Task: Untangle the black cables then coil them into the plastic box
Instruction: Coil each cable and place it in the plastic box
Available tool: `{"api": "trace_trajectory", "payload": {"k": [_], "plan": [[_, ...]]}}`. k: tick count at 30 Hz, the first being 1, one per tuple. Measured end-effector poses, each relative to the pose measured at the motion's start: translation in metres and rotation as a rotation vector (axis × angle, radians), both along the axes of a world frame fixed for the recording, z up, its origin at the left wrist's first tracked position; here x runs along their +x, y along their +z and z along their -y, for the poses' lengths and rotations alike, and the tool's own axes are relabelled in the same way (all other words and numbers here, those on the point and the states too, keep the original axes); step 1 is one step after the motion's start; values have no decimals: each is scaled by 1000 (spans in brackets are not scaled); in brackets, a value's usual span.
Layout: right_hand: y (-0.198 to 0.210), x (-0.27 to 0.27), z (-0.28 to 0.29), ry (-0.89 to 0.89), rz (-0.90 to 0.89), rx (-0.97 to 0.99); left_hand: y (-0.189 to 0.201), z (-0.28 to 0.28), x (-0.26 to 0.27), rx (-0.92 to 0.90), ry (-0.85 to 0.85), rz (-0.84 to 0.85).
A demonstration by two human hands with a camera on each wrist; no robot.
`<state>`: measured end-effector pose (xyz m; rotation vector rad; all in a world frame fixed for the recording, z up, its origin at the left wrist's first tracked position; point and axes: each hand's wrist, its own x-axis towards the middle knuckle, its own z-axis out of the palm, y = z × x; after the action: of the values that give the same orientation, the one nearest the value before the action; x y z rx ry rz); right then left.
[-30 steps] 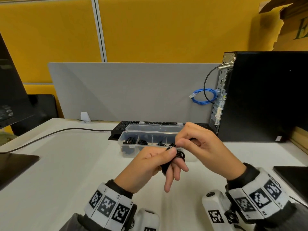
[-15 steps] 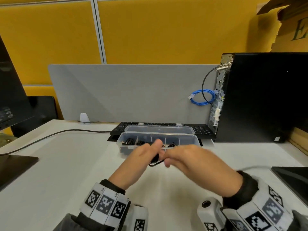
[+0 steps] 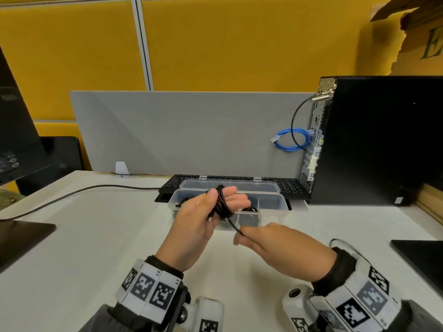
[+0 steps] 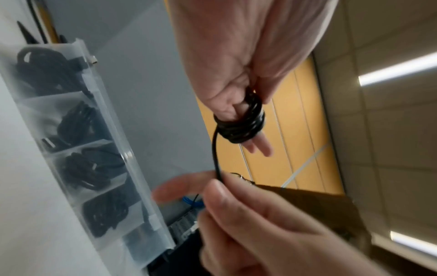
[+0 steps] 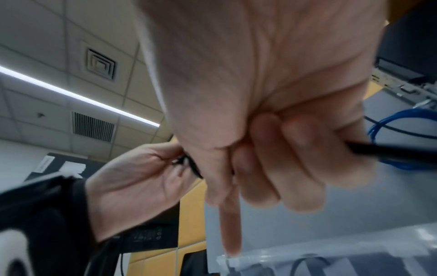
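A black cable point(image 3: 221, 204) is wound in several turns round the straight fingers of my left hand point(image 3: 230, 200), and the thumb presses the coil against them. In the left wrist view the coil point(image 4: 243, 125) sits round two fingers. One strand runs from the coil down to my right hand point(image 3: 244, 236), which pinches it between thumb and forefinger just below and right of the left hand. The clear plastic box point(image 3: 271, 207) stands open right behind both hands. Its compartments point(image 4: 113, 142) hold coiled black cables.
A black keyboard point(image 3: 287, 185) lies behind the box and a black computer tower point(image 3: 378, 140) with a blue cable loop point(image 3: 290, 140) stands at the right. A monitor base point(image 3: 21, 233) and a desk cable point(image 3: 72, 195) lie at the left, a dark pad point(image 3: 422, 255) at the right.
My right hand has swung from above the left hand down to below and right of it, drawing the strand along. The left hand has risen and turned, showing the coil on its fingers.
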<state>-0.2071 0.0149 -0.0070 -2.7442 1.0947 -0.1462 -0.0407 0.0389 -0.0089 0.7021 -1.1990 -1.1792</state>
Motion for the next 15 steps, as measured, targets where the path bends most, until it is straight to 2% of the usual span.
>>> {"api": "trace_trajectory", "payload": {"k": [3, 5, 7, 8, 9, 11, 15], "plan": [[9, 0, -4, 39, 13, 35, -5, 1, 0, -10, 82, 338], [21, -4, -6, 15, 110, -69, -5, -1, 3, 9, 79, 644], [34, -12, -6, -70, 153, -233, -8, -2, 3, -51, 101, 988], [39, -18, -5, -112, 167, -314, -9, -3, 3, -82, 120, 1089], [44, -24, -3, -146, 193, -359, -9, -4, 2, -79, 139, 1113], [49, -35, 3, -198, 284, -370, -7, -4, 4, -27, 124, 995], [39, -54, 30, -303, 350, -400, -1, -6, 12, 27, -152, 506]]}}
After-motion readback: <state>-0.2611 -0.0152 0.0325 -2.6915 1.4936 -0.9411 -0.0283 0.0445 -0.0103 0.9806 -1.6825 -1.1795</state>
